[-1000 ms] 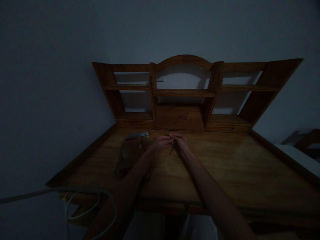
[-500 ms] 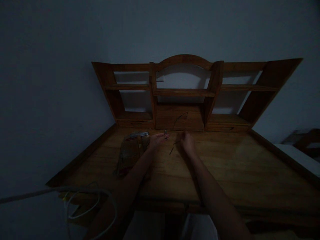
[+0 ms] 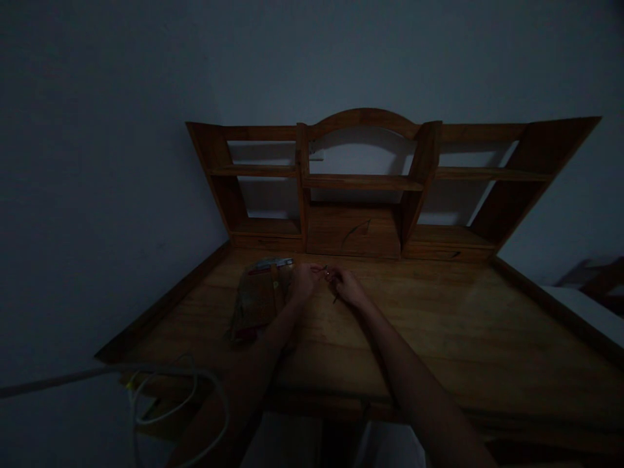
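Observation:
Over the middle of the wooden desk [image 3: 439, 325], my left hand [image 3: 307, 279] pinches a small dark piece [image 3: 326, 269] that is too dim to identify. My right hand [image 3: 345, 286] has its fingers closed at the other side of that piece, and what it holds is too small to name. The two hands nearly meet. A short thin dark stick [image 3: 335, 299] lies on the desk just below my right fingers. Beside my left hand rests a brown bag or package [image 3: 258, 296] with a strap, partly covered by my left forearm.
A wooden shelf unit [image 3: 363, 182] with several compartments stands along the desk's back. A pale cable [image 3: 166, 368] loops at the lower left, across my left arm. Raised edges border the desk on both sides. The room is dim.
My right hand has moved left and now meets my left hand at the small piece. My left hand has turned slightly, its fingers drawn closer together. The view has shifted a little.

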### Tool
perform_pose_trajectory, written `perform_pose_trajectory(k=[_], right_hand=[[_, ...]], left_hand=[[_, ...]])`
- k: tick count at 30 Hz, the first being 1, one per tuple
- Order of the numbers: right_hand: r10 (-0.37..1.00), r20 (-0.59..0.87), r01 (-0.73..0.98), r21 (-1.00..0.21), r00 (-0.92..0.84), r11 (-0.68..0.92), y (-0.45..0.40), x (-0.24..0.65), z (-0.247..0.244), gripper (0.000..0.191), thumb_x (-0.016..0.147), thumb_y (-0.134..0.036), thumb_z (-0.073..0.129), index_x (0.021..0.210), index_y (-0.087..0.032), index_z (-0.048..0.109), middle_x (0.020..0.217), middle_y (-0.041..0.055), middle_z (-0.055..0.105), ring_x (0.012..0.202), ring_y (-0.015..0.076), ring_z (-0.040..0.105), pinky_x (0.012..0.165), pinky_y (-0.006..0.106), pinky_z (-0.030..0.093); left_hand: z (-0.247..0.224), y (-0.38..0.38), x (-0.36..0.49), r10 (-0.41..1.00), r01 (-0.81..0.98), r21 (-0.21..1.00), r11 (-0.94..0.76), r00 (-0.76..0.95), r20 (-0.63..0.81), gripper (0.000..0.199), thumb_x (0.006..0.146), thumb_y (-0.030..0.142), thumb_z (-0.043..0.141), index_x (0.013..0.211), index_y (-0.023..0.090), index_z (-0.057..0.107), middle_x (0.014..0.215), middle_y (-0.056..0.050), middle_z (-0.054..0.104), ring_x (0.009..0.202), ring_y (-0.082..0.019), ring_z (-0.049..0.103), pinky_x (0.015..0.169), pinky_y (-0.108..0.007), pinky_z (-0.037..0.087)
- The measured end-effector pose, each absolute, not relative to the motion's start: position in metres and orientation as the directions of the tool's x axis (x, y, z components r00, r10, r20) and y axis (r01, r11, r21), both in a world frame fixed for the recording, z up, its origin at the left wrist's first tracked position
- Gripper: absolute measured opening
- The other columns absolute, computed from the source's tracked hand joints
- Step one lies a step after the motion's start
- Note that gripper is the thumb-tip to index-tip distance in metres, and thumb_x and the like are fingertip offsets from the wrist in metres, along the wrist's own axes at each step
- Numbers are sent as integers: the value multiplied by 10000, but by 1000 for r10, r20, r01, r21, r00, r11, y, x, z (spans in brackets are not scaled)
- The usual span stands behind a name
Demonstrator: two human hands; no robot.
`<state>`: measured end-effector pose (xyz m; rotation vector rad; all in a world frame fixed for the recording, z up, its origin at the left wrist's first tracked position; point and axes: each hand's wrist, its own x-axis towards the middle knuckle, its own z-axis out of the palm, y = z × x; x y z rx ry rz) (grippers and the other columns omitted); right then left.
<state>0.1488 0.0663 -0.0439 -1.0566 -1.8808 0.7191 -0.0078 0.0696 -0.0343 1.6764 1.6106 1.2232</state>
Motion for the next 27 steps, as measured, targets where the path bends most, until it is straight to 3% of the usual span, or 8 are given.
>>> perform_pose_trajectory(k=[4,9,12,16,20,23,27], right_hand=[[841,417,301,-799,-345,520,61,148,-42,245,814,-145,459,1045,-183,530,845,19,673,766,137,613,766,270,462],[809,429,268,-789,-402,552,48,131,-37,136,843,-201,444,969,-208,492,825,8,665,794,135,619,777,258,451],[846,439,338,-781,-302,525,47,127,-31,143,868,-217,386,984,-218,469,885,19,656,823,137,609,777,252,433],[909,410,506,-770,-74,388,52,149,-25,188,865,-237,384,1011,-198,495,933,85,640,875,192,590,771,292,406],[943,332,625,-735,-7,263,52,175,-25,113,745,-300,600,752,-193,564,777,113,639,823,241,585,713,314,389],[960,276,652,-720,-48,239,49,178,-28,234,596,-291,740,556,-216,521,638,77,607,769,245,590,669,311,379],[967,235,621,-745,-95,242,47,171,-29,325,464,-252,816,460,-230,491,491,19,533,652,222,580,603,303,376]], left_hand=[[-27,63,-13,967,578,800,-162,-67,244,194,730,305,679,812,148,758,731,-84,725,689,-209,647,650,-285,470],[-13,57,-21,964,785,617,-54,-121,238,207,768,284,618,799,140,765,792,-142,727,737,-233,650,670,-276,434],[-12,56,-24,963,874,486,9,-140,232,266,806,324,577,813,134,764,816,-169,720,758,-250,655,688,-290,428],[-17,58,-23,966,874,486,8,-131,221,273,810,332,582,901,142,756,877,-166,721,812,-253,654,708,-287,432],[-20,60,-22,972,868,497,8,-123,200,214,774,258,619,898,150,755,908,-156,719,854,-256,645,733,-286,435],[-20,60,-22,972,870,493,0,-115,203,199,766,229,623,903,154,747,938,-142,715,892,-253,635,769,-294,435],[-18,58,-22,972,874,486,19,-130,196,189,769,216,616,903,157,736,955,-137,706,928,-249,626,792,-299,432]])
